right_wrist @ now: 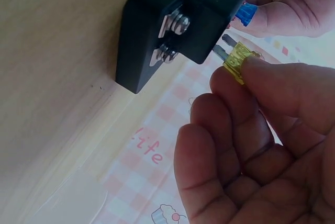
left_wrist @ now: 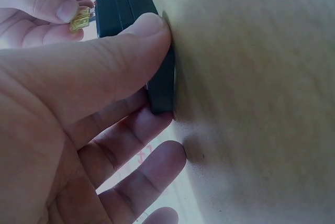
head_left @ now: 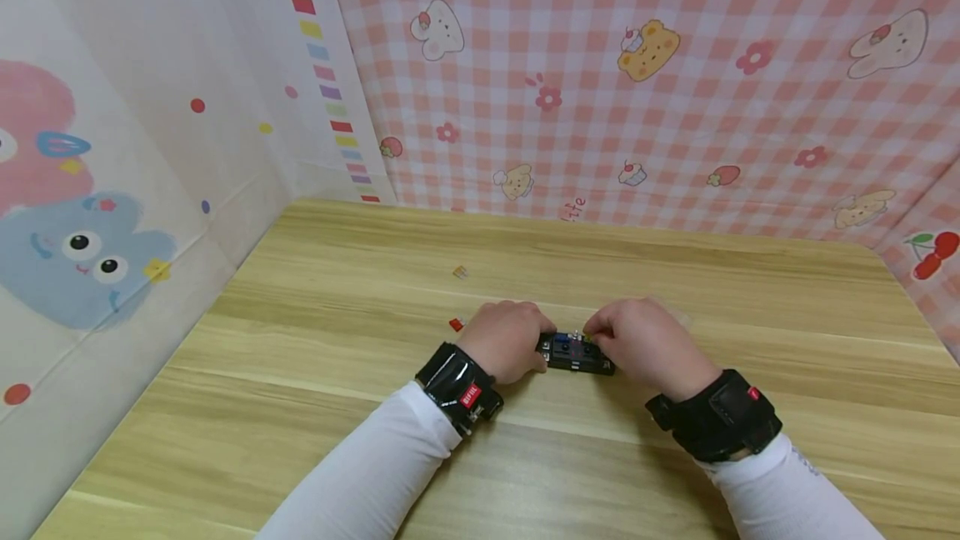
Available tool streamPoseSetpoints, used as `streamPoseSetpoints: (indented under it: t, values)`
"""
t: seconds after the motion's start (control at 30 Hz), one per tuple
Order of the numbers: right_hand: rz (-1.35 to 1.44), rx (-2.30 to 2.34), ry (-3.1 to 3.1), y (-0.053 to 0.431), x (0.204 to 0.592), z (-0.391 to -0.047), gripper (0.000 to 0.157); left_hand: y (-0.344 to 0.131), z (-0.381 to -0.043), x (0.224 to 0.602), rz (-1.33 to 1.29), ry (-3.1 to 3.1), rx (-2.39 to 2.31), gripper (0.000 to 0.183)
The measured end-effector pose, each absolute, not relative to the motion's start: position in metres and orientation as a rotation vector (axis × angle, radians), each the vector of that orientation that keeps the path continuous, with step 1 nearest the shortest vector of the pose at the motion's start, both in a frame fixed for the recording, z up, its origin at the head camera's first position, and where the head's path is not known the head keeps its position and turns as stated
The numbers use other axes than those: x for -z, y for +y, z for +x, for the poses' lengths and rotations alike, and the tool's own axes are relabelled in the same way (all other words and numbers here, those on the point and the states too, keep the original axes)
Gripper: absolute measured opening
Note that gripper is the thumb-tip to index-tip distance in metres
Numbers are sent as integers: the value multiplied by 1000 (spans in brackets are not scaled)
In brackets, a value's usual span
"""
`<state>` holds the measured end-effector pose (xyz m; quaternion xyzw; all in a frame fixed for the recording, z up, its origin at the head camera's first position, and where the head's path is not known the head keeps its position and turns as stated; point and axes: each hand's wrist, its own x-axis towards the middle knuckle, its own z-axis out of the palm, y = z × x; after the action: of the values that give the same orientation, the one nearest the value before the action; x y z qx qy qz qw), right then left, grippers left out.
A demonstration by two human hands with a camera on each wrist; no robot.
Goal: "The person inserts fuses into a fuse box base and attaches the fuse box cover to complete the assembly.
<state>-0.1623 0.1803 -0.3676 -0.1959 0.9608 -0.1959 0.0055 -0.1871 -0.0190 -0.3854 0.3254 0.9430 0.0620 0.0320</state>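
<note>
A black fuse block (head_left: pixel 577 361) with metal screw terminals lies on the table between both hands. My left hand (head_left: pixel 506 342) grips its left end, thumb (left_wrist: pixel 141 30) along the near side and fingers round the end. Between thumb and forefinger, my right hand (head_left: pixel 645 347) pinches a yellow blade fuse (right_wrist: pixel 238 60). Its two metal prongs point at the block's top and appear just short of it in the right wrist view. A blue blade fuse (right_wrist: pixel 246 13) sticks out of the block farther along, near the left hand.
A red blade fuse (head_left: pixel 456 324) lies just left of the left hand. Farther back is a small orange-tan fuse (head_left: pixel 460 272). A clear plastic piece (right_wrist: pixel 76 200) lies on the wooden table (head_left: pixel 337 273) beyond the right hand. Printed cloth walls (head_left: pixel 600 123) stand behind the table.
</note>
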Motion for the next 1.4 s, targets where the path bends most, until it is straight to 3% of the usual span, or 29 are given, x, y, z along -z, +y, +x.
streamPoseSetpoints:
  t: [1.4]
  values:
    - [-706,543,2999,180,370,-161,11,-19,-188,386,978,2896,-191,42]
